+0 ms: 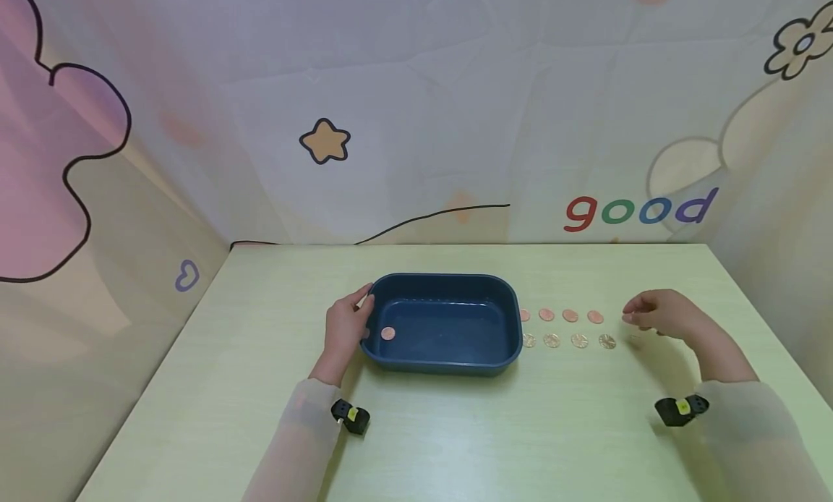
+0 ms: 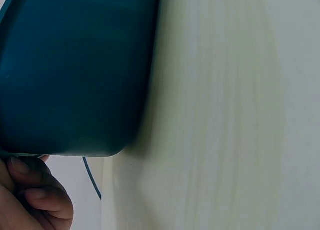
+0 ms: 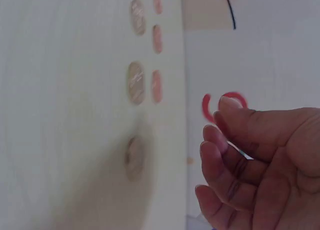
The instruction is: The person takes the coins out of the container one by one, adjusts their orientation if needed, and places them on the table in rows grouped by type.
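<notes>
A dark blue rectangular tray (image 1: 441, 367) stands on the table, with one copper-coloured coin (image 1: 387, 333) lying inside near its left end. At that end my left hand (image 1: 343, 328) grips the rim; its curled fingers (image 2: 52, 200) show below the tray's edge in the left wrist view. My right hand (image 1: 665, 314) hovers beyond the right end of the coin rows, fingers loosely bent and fingertips close together. I see no coin between them in the right wrist view. Nearest to it are a gold-coloured coin (image 3: 134, 159) in the hand's shadow and a copper-coloured coin (image 1: 595, 317).
Right of the tray lie two rows: copper-coloured coins (image 1: 570, 315) behind and gold-coloured coins (image 1: 579, 341) in front. The tray's right wall partly hides the leftmost ones. A printed cloth (image 1: 416, 126) hangs behind the pale table (image 1: 455, 444).
</notes>
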Demonstrator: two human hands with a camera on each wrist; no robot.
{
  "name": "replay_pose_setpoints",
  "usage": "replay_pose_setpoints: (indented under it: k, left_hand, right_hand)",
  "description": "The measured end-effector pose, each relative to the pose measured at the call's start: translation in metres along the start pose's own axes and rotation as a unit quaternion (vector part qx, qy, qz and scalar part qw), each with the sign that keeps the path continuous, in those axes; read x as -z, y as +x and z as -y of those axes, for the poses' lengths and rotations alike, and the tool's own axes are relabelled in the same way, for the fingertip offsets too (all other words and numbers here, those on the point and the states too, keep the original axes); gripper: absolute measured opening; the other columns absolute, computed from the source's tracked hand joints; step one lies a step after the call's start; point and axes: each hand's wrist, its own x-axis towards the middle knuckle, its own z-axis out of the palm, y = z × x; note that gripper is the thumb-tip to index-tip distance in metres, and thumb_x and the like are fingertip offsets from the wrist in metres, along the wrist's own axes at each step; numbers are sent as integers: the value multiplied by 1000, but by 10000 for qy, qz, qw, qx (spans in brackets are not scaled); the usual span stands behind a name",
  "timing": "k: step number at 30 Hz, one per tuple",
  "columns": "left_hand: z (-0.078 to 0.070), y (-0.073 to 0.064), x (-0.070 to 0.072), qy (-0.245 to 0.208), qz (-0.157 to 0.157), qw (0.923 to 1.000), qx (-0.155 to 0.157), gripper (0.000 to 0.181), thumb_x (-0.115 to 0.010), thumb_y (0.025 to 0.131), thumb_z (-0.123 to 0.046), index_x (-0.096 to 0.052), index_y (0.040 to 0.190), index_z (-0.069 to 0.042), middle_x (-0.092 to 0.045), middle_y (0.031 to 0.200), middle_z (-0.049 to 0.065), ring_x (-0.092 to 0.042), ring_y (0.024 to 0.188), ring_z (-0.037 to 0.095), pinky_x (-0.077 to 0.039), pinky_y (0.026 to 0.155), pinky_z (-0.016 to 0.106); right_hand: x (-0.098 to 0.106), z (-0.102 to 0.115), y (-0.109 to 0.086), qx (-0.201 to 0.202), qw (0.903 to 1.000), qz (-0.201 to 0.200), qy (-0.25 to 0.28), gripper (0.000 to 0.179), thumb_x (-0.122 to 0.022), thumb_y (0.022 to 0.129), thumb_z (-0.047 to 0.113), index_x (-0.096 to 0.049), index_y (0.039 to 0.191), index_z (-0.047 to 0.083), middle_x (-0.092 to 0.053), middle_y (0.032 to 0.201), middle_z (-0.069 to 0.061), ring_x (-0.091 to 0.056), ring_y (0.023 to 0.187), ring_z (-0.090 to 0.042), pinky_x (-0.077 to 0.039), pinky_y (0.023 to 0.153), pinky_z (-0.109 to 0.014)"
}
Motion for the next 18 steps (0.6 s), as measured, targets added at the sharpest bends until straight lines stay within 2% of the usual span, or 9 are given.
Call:
replay_pose_setpoints:
  k: [5, 8, 13, 18]
  left_hand:
    - [0, 0, -1, 10, 10, 10000, 12, 42, -56, 105, -24, -59, 145, -13, -41, 55, -4, -52, 41, 9, -38, 48, 18]
    - [0, 0, -1, -22, 21, 10000, 33, 42, -56, 105, -24, -59, 145, -13, -41, 54, -3, -51, 41, 9, -38, 48, 18]
    - [-1, -1, 0, -37, 37, 10000, 49, 42, -56, 105, -23, -59, 145, -12, -41, 55, -4, -51, 41, 9, -38, 48, 18]
    - [-2, -1, 1, 11, 26, 10000, 51, 42, -56, 105, -23, -59, 145, -13, -40, 56, -3, -52, 42, 9, -39, 49, 18]
  right_hand:
    - [0, 31, -5, 627, 9970, -405, -199, 27, -62, 100, 14, -63, 113, -10, -67, 98, -19, -60, 90, -27, -51, 78, -37]
    - [0, 51, -6, 1007, 9930, -538, -298, 24, -63, 100, 14, -65, 111, -8, -68, 99, -16, -60, 91, -24, -51, 79, -36]
    - [-4, 83, -3, 1403, 9888, -449, -247, 22, -66, 99, 15, -67, 111, -4, -69, 99, -12, -59, 90, -20, -51, 76, -29]
    - [-11, 110, 5, 1610, 9865, -231, -170, 21, -67, 98, 17, -68, 109, -1, -70, 98, -11, -60, 89, -20, -51, 78, -30]
